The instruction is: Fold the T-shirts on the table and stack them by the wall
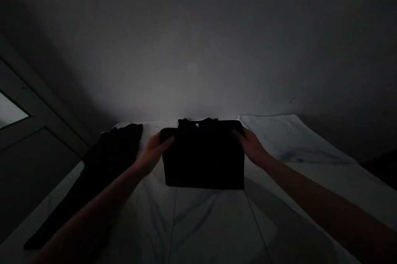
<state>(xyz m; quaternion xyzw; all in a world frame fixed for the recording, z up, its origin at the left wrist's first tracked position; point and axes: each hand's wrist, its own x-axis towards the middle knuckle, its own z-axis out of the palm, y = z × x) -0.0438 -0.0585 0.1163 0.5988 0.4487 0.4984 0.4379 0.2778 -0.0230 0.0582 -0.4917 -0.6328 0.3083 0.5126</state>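
A: What is the main thing here?
B: A folded black T-shirt (203, 156). It lies flat on a white bed sheet (214, 227), right between the two hands. A small white tag (196, 124) shows at its collar, on the far side.

A: What is way off to the left of the shirt?
B: A bright window pane (9, 109) shines by the dark wall, well apart from the shirt. Closer in, a long black piece of clothing (104, 173) lies on the sheet. It is too dark to tell just what it is.

A: And the hands, going left to right?
B: The left hand (153, 153) comes next. It touches the left edge of the shirt. Then comes the shirt. Then the right hand (252, 147) touches the top right corner.

A: Are the hands together?
B: No, they are apart, with the shirt between them. Both are on the shirt, but it is too dark to tell if they are pinching it.

A: What is right of the shirt?
B: A raised part of the sheet (288, 140).
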